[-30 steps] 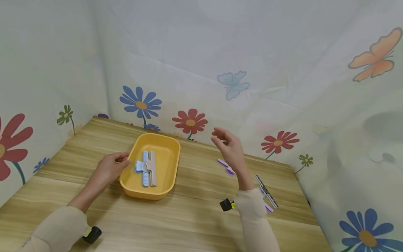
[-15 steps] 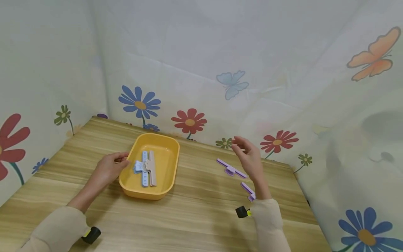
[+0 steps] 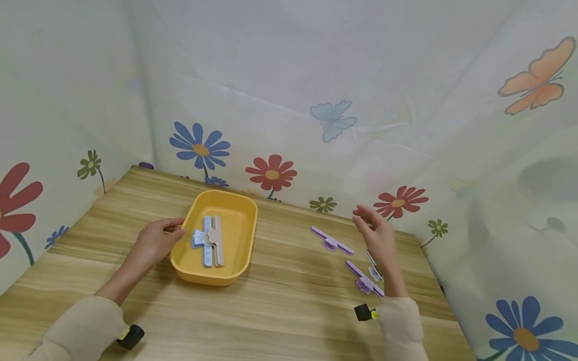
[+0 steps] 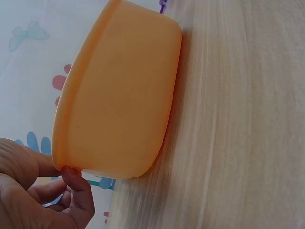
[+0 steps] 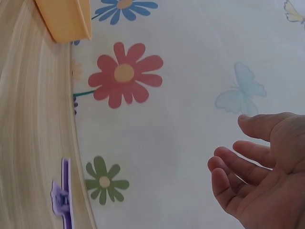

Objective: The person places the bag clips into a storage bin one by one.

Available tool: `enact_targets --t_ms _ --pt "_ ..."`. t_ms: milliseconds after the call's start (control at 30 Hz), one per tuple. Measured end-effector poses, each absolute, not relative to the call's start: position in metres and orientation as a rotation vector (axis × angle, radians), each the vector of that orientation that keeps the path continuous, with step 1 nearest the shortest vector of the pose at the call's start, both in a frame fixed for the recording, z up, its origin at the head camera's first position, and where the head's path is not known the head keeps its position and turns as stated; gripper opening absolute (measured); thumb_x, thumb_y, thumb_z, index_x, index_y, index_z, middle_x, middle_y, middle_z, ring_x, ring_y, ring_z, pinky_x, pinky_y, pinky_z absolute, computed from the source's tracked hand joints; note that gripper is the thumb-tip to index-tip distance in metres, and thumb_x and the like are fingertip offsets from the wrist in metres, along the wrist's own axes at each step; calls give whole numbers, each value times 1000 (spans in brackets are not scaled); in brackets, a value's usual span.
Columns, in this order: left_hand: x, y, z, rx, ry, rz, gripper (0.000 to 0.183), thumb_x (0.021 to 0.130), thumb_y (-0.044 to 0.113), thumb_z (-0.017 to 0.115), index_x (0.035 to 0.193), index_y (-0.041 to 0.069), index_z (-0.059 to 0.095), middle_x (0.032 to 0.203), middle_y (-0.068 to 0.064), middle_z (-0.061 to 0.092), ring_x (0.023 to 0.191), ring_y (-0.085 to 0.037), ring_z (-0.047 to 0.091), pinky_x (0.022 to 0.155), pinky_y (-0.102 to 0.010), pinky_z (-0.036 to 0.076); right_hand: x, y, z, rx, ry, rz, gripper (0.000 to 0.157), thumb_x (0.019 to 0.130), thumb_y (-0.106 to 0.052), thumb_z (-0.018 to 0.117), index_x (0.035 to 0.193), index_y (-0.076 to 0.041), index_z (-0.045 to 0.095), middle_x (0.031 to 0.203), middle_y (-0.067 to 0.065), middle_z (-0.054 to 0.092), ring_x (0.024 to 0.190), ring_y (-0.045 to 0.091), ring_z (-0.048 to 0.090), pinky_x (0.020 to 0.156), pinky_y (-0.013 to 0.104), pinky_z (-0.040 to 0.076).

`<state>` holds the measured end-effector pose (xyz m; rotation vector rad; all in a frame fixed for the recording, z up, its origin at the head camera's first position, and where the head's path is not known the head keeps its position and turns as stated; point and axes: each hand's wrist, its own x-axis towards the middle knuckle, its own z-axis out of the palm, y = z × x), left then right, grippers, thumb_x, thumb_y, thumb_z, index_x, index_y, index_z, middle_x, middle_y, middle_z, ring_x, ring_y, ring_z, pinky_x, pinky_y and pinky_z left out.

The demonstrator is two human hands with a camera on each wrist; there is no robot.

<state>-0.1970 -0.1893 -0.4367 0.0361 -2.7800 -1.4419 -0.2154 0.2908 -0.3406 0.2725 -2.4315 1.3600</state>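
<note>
The left hand [image 3: 155, 240] pinches the rim of the yellow tub [image 3: 237, 235] on its left side. Inside the tub lie a blue clip [image 3: 207, 241] and, overlapping it, a beige clip [image 3: 219, 243]. On the table [image 3: 280, 296], right of the tub, lies one purple clip [image 3: 331, 241], then another purple clip [image 3: 365, 280] and a partly hidden patterned clip [image 3: 374, 273]. Farthest right of the tub, the right hand [image 3: 379, 238] hovers, fingers loosely bent, thumb apart.
</note>
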Motion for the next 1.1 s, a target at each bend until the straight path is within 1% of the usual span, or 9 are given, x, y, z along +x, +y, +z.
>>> enact_targets --t_ms 100,367,633,767,967,1100 --pt "-197 -189 -436 46 -2783 -1445 49 106 19 57 143 -12 52 124 -29 61 111 -39 59 84 -42 52 -214 303 -346 250 -2423 1373 36 104 -10 64 137 4 62 126 25 67 99 6 61 82 13 50" --pt "-196 -188 -433 61 -2804 -1439 50 106 19 57 144 -12 50 127 -30 60 111 -39 58 85 -43 51 -207 326 -352 205 -2417 1385 38 104 -9 63 138 7 60 130 28 64 98 1 60 80 14 50" --pt "-197 -188 -433 42 -2793 -1433 49 106 19 57 143 -12 51 123 -28 61 110 -39 58 81 -39 51 -201 349 -360 156 -2404 1339 35 102 -7 65 134 7 63 126 28 66 94 -2 61 77 13 50" --pt "-197 -188 -433 50 -2797 -1438 49 106 19 57 144 -12 51 124 -29 61 110 -38 58 82 -41 51 -197 359 -362 140 -2413 1299 33 102 -8 66 131 8 65 124 28 67 93 -4 60 77 12 51" --pt "-197 -187 -433 70 -2794 -1459 50 106 20 57 144 -12 50 126 -30 60 109 -37 57 84 -42 51 -191 375 -366 123 -2459 1240 35 103 -12 65 132 6 64 123 27 67 94 -3 60 78 12 51" --pt "-197 -187 -433 69 -2794 -1459 50 106 20 56 145 -12 50 126 -30 59 110 -38 57 85 -43 51 -187 385 -368 128 -2478 1188 34 104 -12 64 132 8 64 123 29 67 95 -3 60 78 11 49"
